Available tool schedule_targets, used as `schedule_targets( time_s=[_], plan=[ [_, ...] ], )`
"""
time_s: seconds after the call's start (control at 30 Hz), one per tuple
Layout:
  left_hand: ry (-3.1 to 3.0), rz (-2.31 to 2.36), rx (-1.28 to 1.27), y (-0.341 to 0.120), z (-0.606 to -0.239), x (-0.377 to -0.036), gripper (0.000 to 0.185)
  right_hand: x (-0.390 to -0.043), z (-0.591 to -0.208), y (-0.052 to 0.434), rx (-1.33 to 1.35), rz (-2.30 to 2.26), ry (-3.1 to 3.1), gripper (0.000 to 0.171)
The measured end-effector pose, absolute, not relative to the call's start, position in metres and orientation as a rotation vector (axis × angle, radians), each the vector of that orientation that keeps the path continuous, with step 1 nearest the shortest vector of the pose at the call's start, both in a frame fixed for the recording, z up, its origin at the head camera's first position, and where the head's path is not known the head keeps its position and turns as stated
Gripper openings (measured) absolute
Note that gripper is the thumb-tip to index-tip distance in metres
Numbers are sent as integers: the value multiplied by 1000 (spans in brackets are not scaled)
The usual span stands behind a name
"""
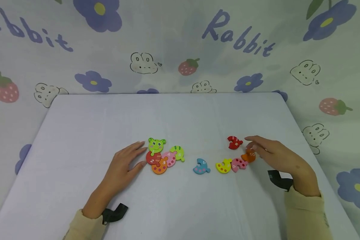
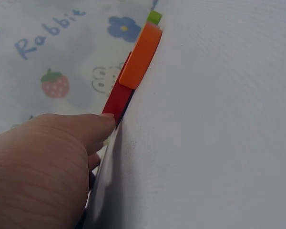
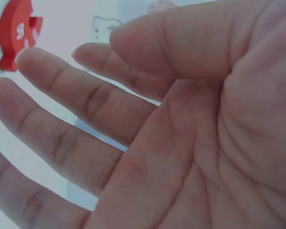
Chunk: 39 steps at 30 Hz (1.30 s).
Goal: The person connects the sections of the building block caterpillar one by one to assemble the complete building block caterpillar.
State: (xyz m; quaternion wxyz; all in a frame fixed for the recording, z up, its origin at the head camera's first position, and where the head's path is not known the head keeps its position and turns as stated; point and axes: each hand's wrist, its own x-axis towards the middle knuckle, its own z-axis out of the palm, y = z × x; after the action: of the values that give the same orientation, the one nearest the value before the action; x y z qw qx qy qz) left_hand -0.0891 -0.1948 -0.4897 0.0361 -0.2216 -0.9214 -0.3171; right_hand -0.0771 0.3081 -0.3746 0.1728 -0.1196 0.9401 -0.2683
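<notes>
Flat caterpillar puzzle pieces lie joined in a curved chain: a green smiling head [image 1: 156,145], a red piece [image 1: 151,158] marked 2, an orange piece [image 1: 159,168] marked 3, a pink piece [image 1: 169,158] and a green striped tail-side piece [image 1: 179,153]. At the chain's left edge rests my left hand [image 1: 123,168], fingers extended, its thumb tip right at the red piece's edge. My right hand [image 1: 277,155] hovers palm inward with spread, slightly bent fingers, holding nothing. Close to its fingertips are a loose red striped piece [image 1: 235,143] and an orange piece [image 1: 248,156], partly covered by the fingers.
Between the hands lie a blue piece [image 1: 200,166], a yellow dotted piece [image 1: 223,166] and a dark pink dotted piece [image 1: 238,164] beside the orange one. White cloth covers the table [image 1: 168,206]. Behind its back edge hangs a curtain [image 1: 168,36] printed with rabbits, flowers and strawberries.
</notes>
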Motion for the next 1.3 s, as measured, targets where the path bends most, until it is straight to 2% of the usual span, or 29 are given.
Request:
schedule_targets(
  time_s=[0.13,0.33,0.6,0.83,1.13,1.3],
  plan=[
    [-2827,-972,-681,-195,-489,-89,55,-78,-379,302,-314,-762,2632,45],
    [-2820,-974,-692,-195,-490,-90,55,-81,-395,265,-342,-721,2591,55],
    [-2807,-975,-697,-197,-488,-89,55,-68,-413,195,-511,-252,2824,67],
    [-2806,-990,-714,-197,-489,-90,54,-61,-421,172,-499,-217,2883,37],
    [-2819,-975,-697,-195,-487,-89,55,-62,-434,164,-542,-300,2939,21],
    [-2821,-987,-695,-194,-485,-89,54,-62,-439,162,-591,-293,2979,20]
  ],
)
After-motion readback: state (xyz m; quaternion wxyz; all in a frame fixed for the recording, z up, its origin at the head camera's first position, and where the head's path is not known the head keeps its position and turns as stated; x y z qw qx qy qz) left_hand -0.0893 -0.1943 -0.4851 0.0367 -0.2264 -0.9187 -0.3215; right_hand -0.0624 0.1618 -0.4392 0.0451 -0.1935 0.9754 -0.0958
